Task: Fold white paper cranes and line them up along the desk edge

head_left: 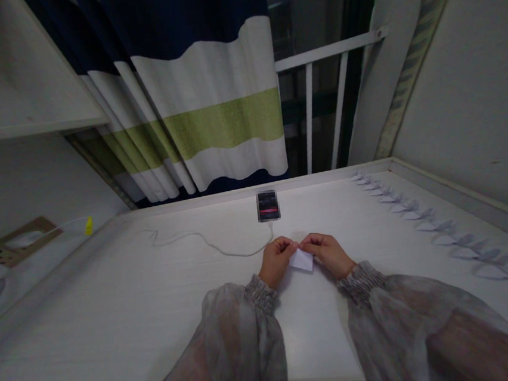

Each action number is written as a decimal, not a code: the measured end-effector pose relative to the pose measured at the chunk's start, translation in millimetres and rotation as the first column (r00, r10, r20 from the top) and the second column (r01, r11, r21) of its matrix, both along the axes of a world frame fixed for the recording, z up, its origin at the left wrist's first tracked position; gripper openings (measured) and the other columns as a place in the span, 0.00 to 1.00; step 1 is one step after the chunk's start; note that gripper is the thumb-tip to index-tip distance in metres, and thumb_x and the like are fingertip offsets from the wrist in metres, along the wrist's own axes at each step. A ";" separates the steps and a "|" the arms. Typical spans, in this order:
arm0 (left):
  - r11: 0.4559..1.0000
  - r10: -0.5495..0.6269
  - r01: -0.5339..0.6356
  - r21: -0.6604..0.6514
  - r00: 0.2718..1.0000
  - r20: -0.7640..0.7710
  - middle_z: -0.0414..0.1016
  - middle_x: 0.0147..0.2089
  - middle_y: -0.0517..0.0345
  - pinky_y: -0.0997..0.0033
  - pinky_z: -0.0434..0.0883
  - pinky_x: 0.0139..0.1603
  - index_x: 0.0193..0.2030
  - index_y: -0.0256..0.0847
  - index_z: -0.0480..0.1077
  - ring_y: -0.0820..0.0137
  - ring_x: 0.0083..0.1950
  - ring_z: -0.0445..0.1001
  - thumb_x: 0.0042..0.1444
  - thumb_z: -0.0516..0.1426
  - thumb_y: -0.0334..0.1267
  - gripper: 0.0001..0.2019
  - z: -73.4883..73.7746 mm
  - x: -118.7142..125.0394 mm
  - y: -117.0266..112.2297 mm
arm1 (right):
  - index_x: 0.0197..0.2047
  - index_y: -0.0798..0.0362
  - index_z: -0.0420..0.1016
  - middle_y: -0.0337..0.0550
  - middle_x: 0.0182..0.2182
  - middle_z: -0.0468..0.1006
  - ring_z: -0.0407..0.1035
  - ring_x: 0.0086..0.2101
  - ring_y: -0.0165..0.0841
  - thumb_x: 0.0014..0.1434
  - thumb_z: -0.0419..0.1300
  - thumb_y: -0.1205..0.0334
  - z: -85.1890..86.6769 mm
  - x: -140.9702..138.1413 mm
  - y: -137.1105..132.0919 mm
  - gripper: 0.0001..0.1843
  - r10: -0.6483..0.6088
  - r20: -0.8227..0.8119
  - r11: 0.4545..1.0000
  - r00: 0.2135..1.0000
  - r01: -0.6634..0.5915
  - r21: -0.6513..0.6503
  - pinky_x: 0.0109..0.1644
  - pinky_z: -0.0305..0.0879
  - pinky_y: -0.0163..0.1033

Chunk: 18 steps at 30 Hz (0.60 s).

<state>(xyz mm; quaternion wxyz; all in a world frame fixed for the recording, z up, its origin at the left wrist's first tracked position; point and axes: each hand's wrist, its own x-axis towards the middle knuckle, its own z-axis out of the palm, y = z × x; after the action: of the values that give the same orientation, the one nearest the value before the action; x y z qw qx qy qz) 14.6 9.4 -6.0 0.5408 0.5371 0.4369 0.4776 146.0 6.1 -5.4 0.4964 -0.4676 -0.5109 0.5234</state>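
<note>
A small piece of folded white paper (302, 262) is pinched between both hands, low over the white desk (158, 319). My left hand (277, 261) is closed on its upper left edge, thumb and fingertips together. On the upper right edge, my right hand (328, 255) grips the same paper, its thumb almost meeting the left one. The fingertips cover the paper's top. Just beyond the hands lies a phone (267, 206) with a blurred screen, joined to a white cable (214, 248).
Along the desk's right side runs a row of several folded paper pieces (427, 218). A wall socket board (12, 247) with plugs is at the left. Behind the desk hang a striped curtain (224, 118) and a white window railing (330, 51). A shelf (32, 129) juts out at upper left.
</note>
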 end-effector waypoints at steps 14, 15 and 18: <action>0.986 0.153 -0.141 0.088 0.979 -0.139 0.62 0.17 0.65 0.78 0.54 0.21 0.21 0.35 0.65 0.79 0.20 0.57 0.40 0.56 0.36 0.06 -7.3 -7.9 9.5 | 0.13 0.55 0.65 0.34 0.10 0.63 0.54 0.15 0.24 0.34 0.60 0.62 2.3 5.1 2.9 0.08 -0.003 0.002 0.995 1.000 0.004 -0.095 0.21 0.49 0.34; 0.985 0.161 -0.150 0.088 0.979 -0.125 0.62 0.17 0.65 0.78 0.54 0.21 0.21 0.35 0.65 0.79 0.20 0.57 0.40 0.56 0.36 0.06 -8.1 -10.0 11.4 | 0.13 0.55 0.65 0.34 0.10 0.64 0.55 0.15 0.24 0.34 0.59 0.62 3.0 6.8 3.3 0.07 -0.008 0.002 0.995 1.000 0.009 -0.098 0.20 0.49 0.34; 0.984 0.172 -0.165 0.071 0.980 -0.102 0.62 0.17 0.65 0.78 0.53 0.21 0.21 0.35 0.66 0.79 0.20 0.57 0.39 0.57 0.37 0.07 -9.3 -15.4 16.4 | 0.14 0.55 0.65 0.34 0.10 0.63 0.54 0.15 0.24 0.34 0.59 0.62 4.6 13.2 5.7 0.07 -0.035 0.001 0.995 0.999 0.035 -0.098 0.20 0.49 0.33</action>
<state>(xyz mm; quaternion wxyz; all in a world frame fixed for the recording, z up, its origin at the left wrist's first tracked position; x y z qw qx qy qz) -0.7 25.9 -15.3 0.4571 0.5395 0.4943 0.5056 159.2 11.8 -0.8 0.4823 -0.5000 -0.4760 0.5393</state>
